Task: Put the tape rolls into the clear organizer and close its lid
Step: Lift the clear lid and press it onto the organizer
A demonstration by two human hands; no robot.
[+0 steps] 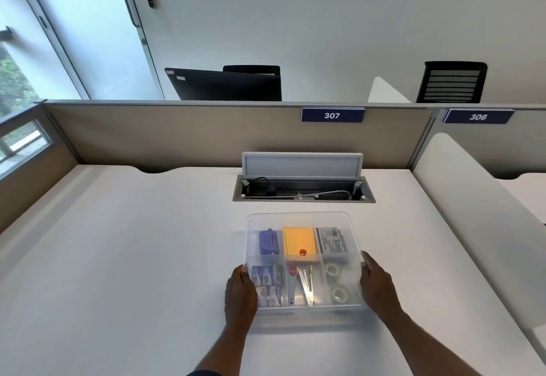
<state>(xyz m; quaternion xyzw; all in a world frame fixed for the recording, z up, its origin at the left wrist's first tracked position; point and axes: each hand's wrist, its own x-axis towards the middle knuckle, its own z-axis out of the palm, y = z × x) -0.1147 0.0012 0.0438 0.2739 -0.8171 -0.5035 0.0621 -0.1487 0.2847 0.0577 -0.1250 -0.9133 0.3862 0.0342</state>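
The clear organizer (307, 312) rests on the white desk in front of me. A frosted clear lid (298, 220) is held over it, tilted, its near edge raised. My left hand (240, 293) grips the lid's left edge and my right hand (376, 282) grips its right edge. Two clear tape rolls (333, 269) (339, 294) lie in the front right compartment, seen through the lid. Other compartments hold a blue stapler (269, 241), an orange sticky-note pad (300, 242), small boxes and metal clips.
A cable tray (302, 191) with its flap raised is set into the desk (133, 257) just behind the organizer. A beige partition (177, 133) labelled 307 closes the back. A white divider (461, 198) bounds the right side.
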